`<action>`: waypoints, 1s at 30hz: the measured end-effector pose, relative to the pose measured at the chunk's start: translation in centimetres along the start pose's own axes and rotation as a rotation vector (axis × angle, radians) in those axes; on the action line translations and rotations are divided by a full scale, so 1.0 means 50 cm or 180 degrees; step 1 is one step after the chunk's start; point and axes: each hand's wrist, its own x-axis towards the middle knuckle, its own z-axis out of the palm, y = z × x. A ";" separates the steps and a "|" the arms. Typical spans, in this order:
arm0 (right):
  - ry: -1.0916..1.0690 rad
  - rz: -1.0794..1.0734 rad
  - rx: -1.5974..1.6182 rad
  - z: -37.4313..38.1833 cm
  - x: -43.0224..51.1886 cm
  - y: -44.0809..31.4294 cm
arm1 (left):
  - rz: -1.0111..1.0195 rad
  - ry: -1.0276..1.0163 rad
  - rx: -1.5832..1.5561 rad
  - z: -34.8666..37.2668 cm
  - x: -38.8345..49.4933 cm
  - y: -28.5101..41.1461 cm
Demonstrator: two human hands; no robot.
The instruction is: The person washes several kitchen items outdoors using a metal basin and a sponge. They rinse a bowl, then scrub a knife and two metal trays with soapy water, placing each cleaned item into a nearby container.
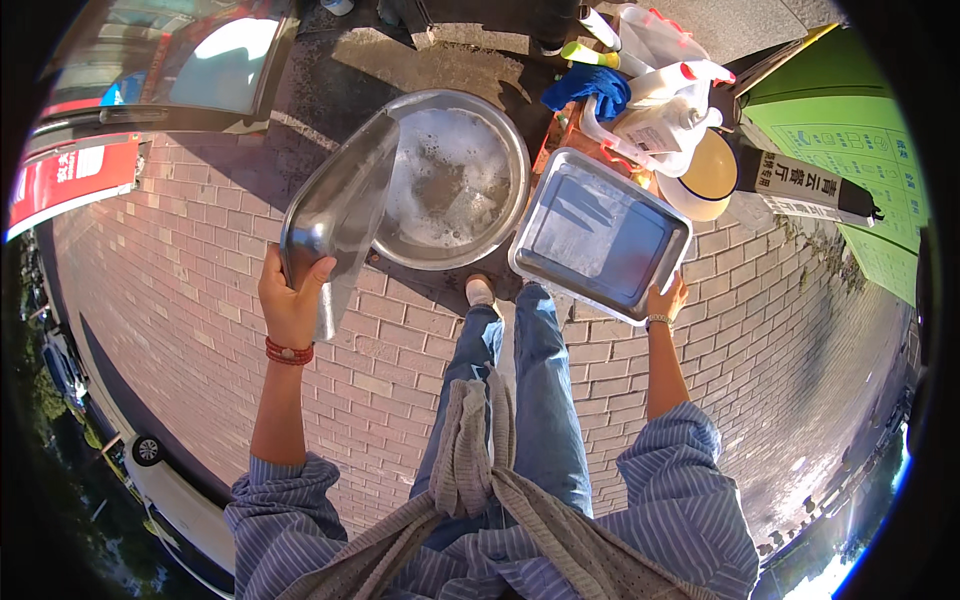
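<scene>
My left hand grips the rim of a shiny metal tray, thumb on top. This tray is tilted steeply, and its upper end overlaps the left side of a round metal basin in view. Soapy water with white foam fills the basin. On the right, my right hand holds the near right corner of a second, rectangular metal tray. That tray's inside faces up, with a thin wet sheen and shadows across it. Its far edge lies close to a plastic basket; whether they touch is unclear.
Behind the right tray, a plastic basket holds white bottles and a blue cloth. Beside it stands a cream bowl. A green bin is at right, a glass-fronted cabinet at upper left. Brick paving lies underfoot.
</scene>
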 end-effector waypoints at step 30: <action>-0.0559 0.0457 0.0971 0.038 0.007 0.076 | -0.0586 0.0585 -0.0848 0.078 0.105 0.099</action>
